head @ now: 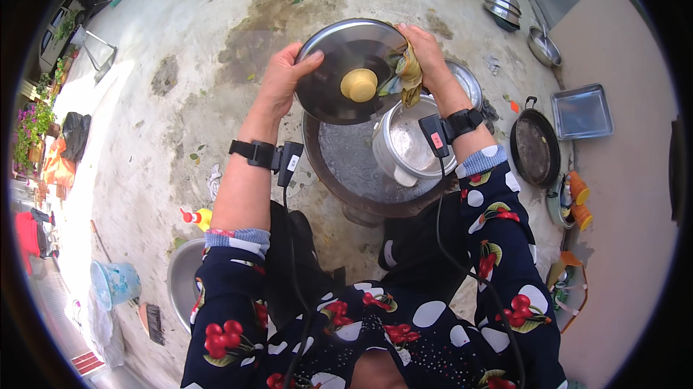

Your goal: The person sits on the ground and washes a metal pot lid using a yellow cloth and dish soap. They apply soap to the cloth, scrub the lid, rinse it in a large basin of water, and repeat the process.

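A round dark pot lid (pixel 330 83) with a yellowish knob (pixel 359 85) is held up in front of me, its knob side facing me. My left hand (pixel 292 67) grips its left rim, thumb on the top face. At the right rim, my right hand (pixel 425 53) presses a crumpled yellow-green cloth (pixel 409 75) to the lid; some fingers are hidden behind it. Below stands a wide, dark-rimmed basin (pixel 346 156) with water in it. A light metal pot (pixel 398 142) with white handles sits inside its right part, partly covered by my right forearm.
Right of the basin are a black frying pan (pixel 535 145), a rectangular metal tray (pixel 582 112) and stacked metal bowls (pixel 503 9). A yellow bottle with a red top (pixel 200 218), a grey basin (pixel 181 270) and a blue bucket (pixel 115 283) stand left. Cables run from both wrist straps.
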The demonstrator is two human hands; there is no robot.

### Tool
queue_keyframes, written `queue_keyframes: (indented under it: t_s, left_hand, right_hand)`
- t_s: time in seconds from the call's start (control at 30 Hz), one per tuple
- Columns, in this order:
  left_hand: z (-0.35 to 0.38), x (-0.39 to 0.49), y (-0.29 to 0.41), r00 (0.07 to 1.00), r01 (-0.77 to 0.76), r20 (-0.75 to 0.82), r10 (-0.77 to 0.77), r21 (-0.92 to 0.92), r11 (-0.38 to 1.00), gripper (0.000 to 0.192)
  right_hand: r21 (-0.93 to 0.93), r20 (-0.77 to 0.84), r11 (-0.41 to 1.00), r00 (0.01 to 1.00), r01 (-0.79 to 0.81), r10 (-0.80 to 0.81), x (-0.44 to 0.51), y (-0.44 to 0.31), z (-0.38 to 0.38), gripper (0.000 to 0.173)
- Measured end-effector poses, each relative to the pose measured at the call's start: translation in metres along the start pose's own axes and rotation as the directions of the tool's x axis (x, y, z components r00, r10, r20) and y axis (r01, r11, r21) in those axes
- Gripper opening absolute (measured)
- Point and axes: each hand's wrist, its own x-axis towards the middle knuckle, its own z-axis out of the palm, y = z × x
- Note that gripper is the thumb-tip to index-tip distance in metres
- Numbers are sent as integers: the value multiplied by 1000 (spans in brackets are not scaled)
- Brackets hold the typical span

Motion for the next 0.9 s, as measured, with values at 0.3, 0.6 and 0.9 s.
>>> queue_keyframes:
  t_s: [0.3, 0.6, 0.9]
  left_hand:
    - [50, 3, -6, 976, -211, 185, 114, 686, 696, 28]
    - [12, -3, 5, 997, -79, -1, 79, 6, 997, 17]
    - [6, 6, 6, 997, 67, 30, -73, 164, 984, 33]
  right_hand:
    - [-728, 282, 579, 930, 369, -238, -11, -21, 46, 39]
    - [-108, 57, 994, 998, 29, -23, -3, -14, 13, 28]
    - [-170, -83, 985, 996, -44, 30, 3, -7, 8, 28]
